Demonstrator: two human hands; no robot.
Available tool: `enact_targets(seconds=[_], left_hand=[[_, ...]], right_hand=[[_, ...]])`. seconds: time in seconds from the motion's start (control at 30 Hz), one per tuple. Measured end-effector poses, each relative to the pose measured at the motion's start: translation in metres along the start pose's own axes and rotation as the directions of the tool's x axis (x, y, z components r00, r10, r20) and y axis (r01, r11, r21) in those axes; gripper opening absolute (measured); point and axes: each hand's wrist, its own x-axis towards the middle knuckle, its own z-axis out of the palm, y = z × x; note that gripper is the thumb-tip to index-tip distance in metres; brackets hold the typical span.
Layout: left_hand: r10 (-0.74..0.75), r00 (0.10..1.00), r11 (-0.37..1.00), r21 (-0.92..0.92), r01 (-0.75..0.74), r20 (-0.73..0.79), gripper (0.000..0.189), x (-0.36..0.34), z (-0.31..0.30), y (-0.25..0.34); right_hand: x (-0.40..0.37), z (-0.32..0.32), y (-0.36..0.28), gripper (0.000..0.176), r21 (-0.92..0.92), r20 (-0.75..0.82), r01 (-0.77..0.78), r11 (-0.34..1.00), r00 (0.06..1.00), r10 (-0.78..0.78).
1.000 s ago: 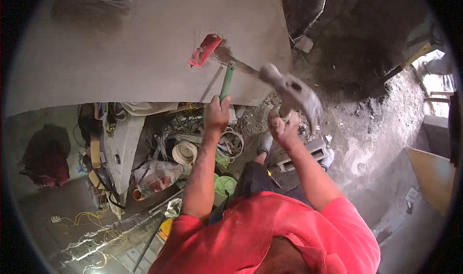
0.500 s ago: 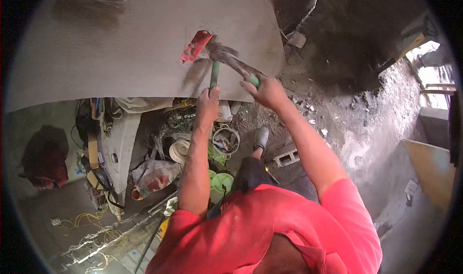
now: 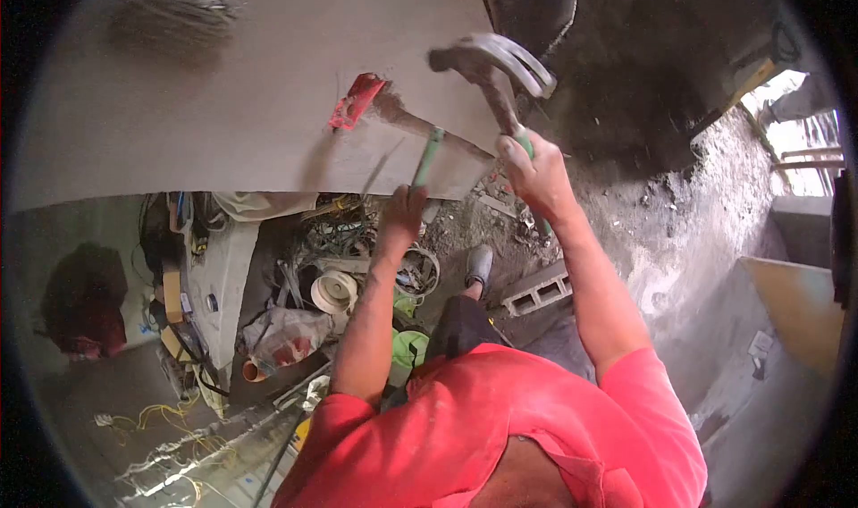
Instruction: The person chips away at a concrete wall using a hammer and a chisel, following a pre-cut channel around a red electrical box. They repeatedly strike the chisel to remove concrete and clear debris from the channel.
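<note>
My right hand (image 3: 539, 176) is closed round the green grip of a claw hammer (image 3: 497, 75), raised with its metal head over the right part of a grey, dusty slab (image 3: 223, 142). Lower and to the left, my left hand (image 3: 402, 220) wraps round a green rod-shaped tool (image 3: 429, 156) at the slab's near edge. The tool's upper end sticks out above my fist; its lower part is hidden. The hammer head is apart from it. A red flat piece (image 3: 357, 101) lies on the slab beyond my left hand, with shadows around it.
Below the slab edge lie a white round container (image 3: 333, 291), tangled cables and a bucket (image 3: 418, 271). A hollow concrete block (image 3: 536, 292) rests near my foot (image 3: 479, 265). Rubble (image 3: 500, 195) covers the ground at right. A wire bundle (image 3: 183, 12) sits on the slab's far left.
The hammer has swung up and to the right, away from the green tool. My left hand has shifted slightly right and down, still holding the tool.
</note>
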Motion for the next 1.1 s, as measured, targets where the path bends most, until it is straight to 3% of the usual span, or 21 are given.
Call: enact_targets(seconds=[0.07,0.1,0.13,0.17,0.2,0.3,0.33,0.47,0.5,0.57,0.6,0.67,0.73,0.77,0.8,0.87,0.9,0.93,0.97,1.03,1.1], left_hand=[[-0.376,0.907,0.883,-0.224,0.413,0.192,0.036,0.009,-0.005,0.01],[-0.514,0.821,0.796,-0.218,0.565,0.249,0.038,0.025,-0.025,0.02],[-0.635,0.708,0.683,-0.203,0.701,0.309,0.041,0.033,-0.035,0.025],[-0.61,0.766,0.729,-0.234,0.643,0.204,0.041,0.035,-0.033,0.02],[-0.621,0.758,0.72,-0.236,0.652,0.201,0.041,0.039,-0.033,0.017],[-0.627,0.76,0.742,-0.165,0.65,0.171,0.041,0.043,-0.03,0.009],[-0.634,0.756,0.737,-0.167,0.655,0.166,0.041,0.039,-0.026,0.006],[-0.634,0.76,0.698,-0.317,0.643,0.144,0.044,0.035,-0.02,-0.013],[-0.628,0.761,0.68,-0.36,0.639,0.164,0.045,0.033,-0.018,-0.018],[-0.616,0.774,0.696,-0.358,0.623,0.15,0.044,0.025,-0.003,-0.03],[-0.597,0.788,0.713,-0.35,0.608,0.151,0.044,0.024,0.001,-0.034],[-0.587,0.796,0.712,-0.374,0.594,0.146,0.046,0.018,0.009,-0.037],[-0.583,0.801,0.708,-0.398,0.583,0.137,0.047,0.023,0.008,-0.034],[-0.64,0.743,0.636,-0.406,0.656,0.197,0.049,0.029,0.0,-0.027],[-0.688,0.68,0.561,-0.409,0.72,0.254,0.05,0.031,-0.005,-0.022],[-0.672,0.698,0.581,-0.41,0.704,0.246,0.052,0.03,0.007,-0.033],[-0.662,0.714,0.619,-0.371,0.693,0.228,0.051,0.026,0.009,-0.032],[-0.649,0.73,0.655,-0.332,0.679,0.215,0.051,0.02,0.014,-0.032],[-0.655,0.729,0.652,-0.337,0.679,0.2,0.051,0.019,0.018,-0.036],[-0.658,0.714,0.63,-0.343,0.696,0.239,0.05,0.016,0.016,-0.037],[-0.665,0.701,0.646,-0.272,0.713,0.257,0.047,0.02,0.016,-0.037]], right_hand=[[-0.017,0.001,0.018,0.046,0.035,0.009,-0.165,0.986,0.986,0.165],[-0.024,0.004,0.031,0.046,0.031,0.017,-0.156,0.987,0.988,0.155],[-0.032,0.006,0.041,0.047,0.038,0.028,-0.257,0.966,0.966,0.256],[-0.04,0.006,0.051,0.049,0.043,0.04,-0.357,0.933,0.934,0.355],[-0.046,0.004,0.051,0.049,0.034,0.052,-0.354,0.935,0.935,0.352],[-0.062,0.004,0.054,0.047,-0.112,0.066,-0.131,0.985,0.988,0.139],[-0.066,0.006,0.057,0.047,-0.115,0.073,-0.125,0.985,0.988,0.134],[-0.076,0.012,0.057,0.036,-0.206,0.047,0.045,0.978,0.998,-0.036],[-0.076,0.017,0.062,0.034,-0.317,0.044,0.247,0.916,0.968,-0.246],[-0.076,0.021,0.07,0.034,-0.344,0.062,0.404,0.848,0.911,-0.409],[-0.071,0.027,0.069,0.034,-0.345,0.06,0.405,0.847,0.91,-0.41],[-0.06,0.038,0.073,0.039,-0.131,0.113,0.35,0.928,0.935,-0.336],[-0.027,0.056,0.099,0.042,-0.321,0.174,0.308,0.896,0.949,-0.264],[-0.014,0.069,0.102,0.042,-0.438,0.164,0.237,0.867,0.97,-0.181],[-0.01,0.076,0.094,0.042,-0.436,0.171,0.235,0.869,0.969,-0.176],[0.01,0.079,0.062,0.037,-0.344,0.068,0.04,0.938,0.998,-0.017],[0.008,0.073,0.047,0.037,-0.277,0.094,-0.029,0.96,0.994,0.058],[-0.003,0.07,0.056,0.037,-0.279,0.096,-0.031,0.96,0.994,0.06],[-0.01,0.064,0.074,0.041,-0.316,0.085,0.181,0.931,0.983,-0.162],[-0.03,0.057,0.095,0.045,-0.35,0.1,0.379,0.857,0.924,-0.368],[-0.033,0.059,0.108,0.047,-0.225,0.13,0.378,0.898,0.925,-0.357]])
